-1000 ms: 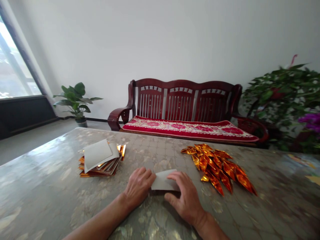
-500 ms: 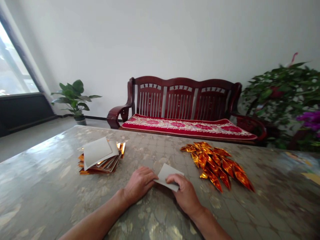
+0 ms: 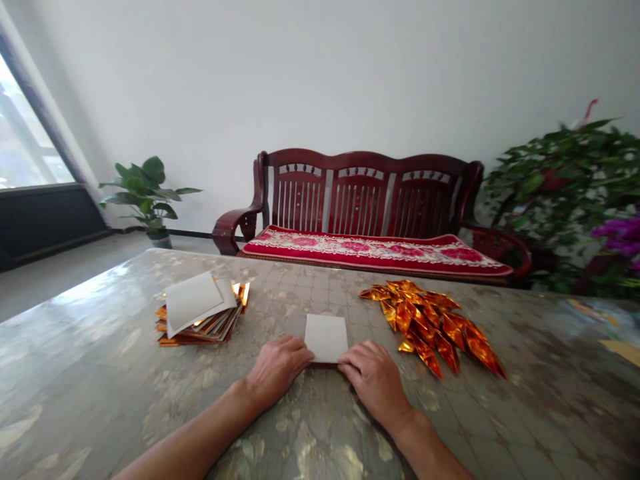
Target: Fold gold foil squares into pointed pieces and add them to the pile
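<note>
A pale square sheet of paper [image 3: 326,338] lies in front of me, its near edge slightly raised and showing a darker strip beneath. At its near left corner, my left hand [image 3: 281,363] pinches the edge with closed fingers. My right hand [image 3: 374,375] grips the near right corner the same way. To the left sits an untidy stack of paper sheets [image 3: 197,303], pale on top with orange-gold foil showing at the edges. On the right lies a heap of folded, shiny orange-gold foil pieces [image 3: 425,320] with pointed ends.
The patterned table [image 3: 280,440] has a glossy cover. Beyond its far edge stands a dark red wooden bench [image 3: 360,193] with a floral cushion. A clear plastic bag [image 3: 595,317] lies at the table's right. Potted plants [image 3: 150,193] stand in the room.
The sheet has turned from a slant to lie square in front of me. My right hand has shifted from its side to the near right corner; my left hand stays at the left.
</note>
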Demonstrator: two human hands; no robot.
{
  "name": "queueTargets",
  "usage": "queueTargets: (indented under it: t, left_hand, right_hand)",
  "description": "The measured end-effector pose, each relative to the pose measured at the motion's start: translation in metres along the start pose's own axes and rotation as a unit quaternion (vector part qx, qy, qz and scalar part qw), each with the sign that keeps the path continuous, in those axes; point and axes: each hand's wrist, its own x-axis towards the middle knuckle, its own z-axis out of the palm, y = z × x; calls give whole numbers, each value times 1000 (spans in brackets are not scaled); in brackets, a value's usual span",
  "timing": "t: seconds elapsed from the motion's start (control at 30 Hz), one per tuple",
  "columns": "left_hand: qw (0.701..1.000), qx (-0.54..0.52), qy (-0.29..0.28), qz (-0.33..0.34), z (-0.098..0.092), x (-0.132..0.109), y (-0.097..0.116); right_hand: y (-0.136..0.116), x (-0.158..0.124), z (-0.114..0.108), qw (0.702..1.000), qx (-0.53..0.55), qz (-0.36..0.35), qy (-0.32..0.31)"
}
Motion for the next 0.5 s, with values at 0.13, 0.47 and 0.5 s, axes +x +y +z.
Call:
queueTargets:
  t: [0.13, 0.47, 0.5]
  left_hand:
    - [997, -73, -9, -12, -4, -2, 4]
    - [986, -138, -9, -97, 3, 0, 5]
    - [985, -133, -11, -106, 3, 0, 5]
  right_hand:
    - [2, 0, 0, 1000, -6, 10, -20]
    - [1, 4, -4, 996, 19, 67, -47]
    - [1, 4, -5, 997, 13, 68, -45]
